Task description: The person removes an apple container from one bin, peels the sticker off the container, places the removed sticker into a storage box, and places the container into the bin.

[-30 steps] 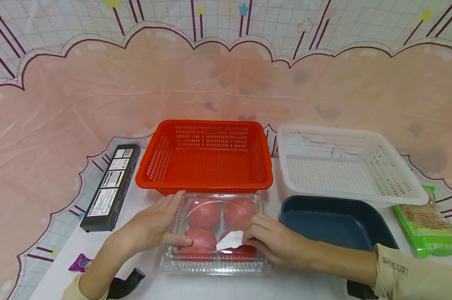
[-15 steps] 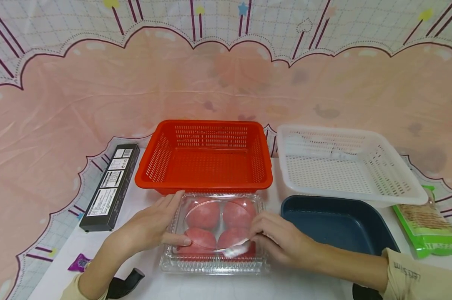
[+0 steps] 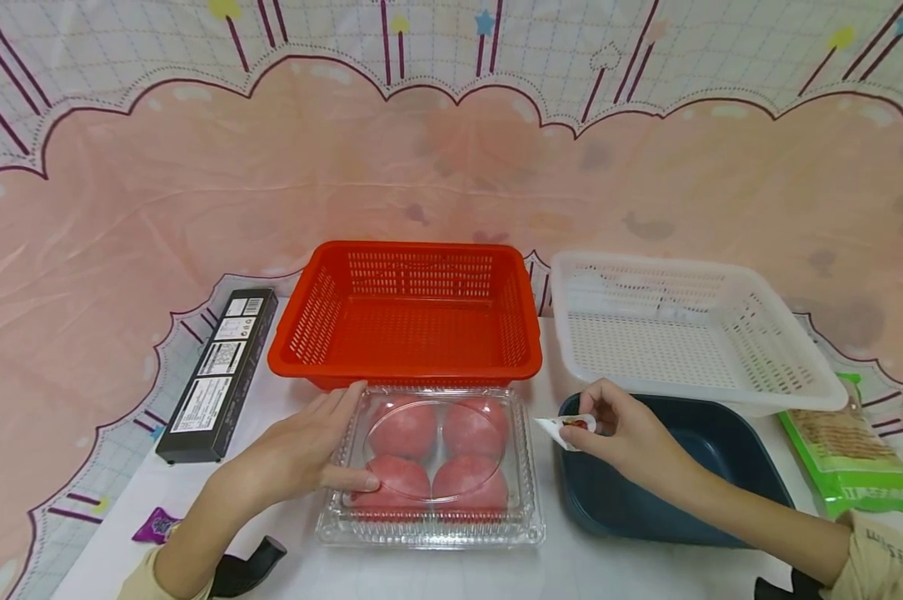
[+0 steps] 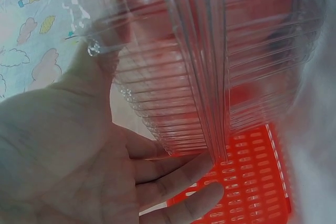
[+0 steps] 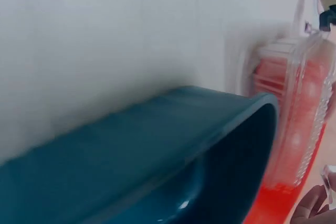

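Note:
A clear plastic clamshell box (image 3: 431, 467) with several pink round fruits inside sits on the table in front of the red basket (image 3: 410, 312). My left hand (image 3: 312, 450) rests flat against the box's left side, thumb on the lid; in the left wrist view the ribbed clear box (image 4: 210, 66) fills the frame above my palm. My right hand (image 3: 609, 421) is over the left rim of the dark blue tray (image 3: 669, 467) and pinches a small white sticker (image 3: 564, 427) with red print. In the right wrist view the blue tray (image 5: 157, 156) and the clear box (image 5: 299, 114) show.
A white basket (image 3: 691, 329) stands behind the blue tray. A long black box (image 3: 219, 375) lies at the left. A green snack packet (image 3: 849, 454) lies at the right, a small purple wrapper (image 3: 155, 527) at the near left. A pink patterned cloth covers the table and backdrop.
My right hand has peeled the white sticker off the box lid and carried it right, over the blue tray's rim. The left hand has stayed on the box.

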Available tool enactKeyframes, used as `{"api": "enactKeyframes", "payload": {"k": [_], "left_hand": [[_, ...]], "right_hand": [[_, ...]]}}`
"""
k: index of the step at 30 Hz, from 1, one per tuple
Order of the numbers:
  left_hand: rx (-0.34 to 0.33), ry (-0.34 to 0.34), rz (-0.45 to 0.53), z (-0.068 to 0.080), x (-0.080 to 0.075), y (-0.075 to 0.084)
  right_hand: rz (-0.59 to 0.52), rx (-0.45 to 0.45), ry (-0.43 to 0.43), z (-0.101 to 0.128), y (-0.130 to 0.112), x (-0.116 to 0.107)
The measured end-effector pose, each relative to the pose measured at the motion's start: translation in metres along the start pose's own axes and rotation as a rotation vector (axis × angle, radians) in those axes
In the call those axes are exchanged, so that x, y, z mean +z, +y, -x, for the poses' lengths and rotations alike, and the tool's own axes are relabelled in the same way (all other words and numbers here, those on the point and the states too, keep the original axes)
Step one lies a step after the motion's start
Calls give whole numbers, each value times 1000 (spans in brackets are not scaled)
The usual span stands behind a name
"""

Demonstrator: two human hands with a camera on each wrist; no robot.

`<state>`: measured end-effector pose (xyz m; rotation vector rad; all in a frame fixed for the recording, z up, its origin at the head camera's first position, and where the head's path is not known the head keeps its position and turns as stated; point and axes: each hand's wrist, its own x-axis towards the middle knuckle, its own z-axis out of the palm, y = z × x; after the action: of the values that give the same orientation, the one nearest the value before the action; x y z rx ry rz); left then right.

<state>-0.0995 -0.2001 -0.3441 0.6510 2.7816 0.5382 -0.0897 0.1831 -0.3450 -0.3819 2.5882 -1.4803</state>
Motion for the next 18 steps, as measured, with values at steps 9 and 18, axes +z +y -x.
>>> {"api": "enactKeyframes", "payload": {"k": [9,18], "left_hand": [[-8,-9,3,-1,2,0],[-26,-33,15,-1,0,0]], "right_hand": [[174,300,-21,14,22,-28],[243,416,-119,20,57,-46]]}}
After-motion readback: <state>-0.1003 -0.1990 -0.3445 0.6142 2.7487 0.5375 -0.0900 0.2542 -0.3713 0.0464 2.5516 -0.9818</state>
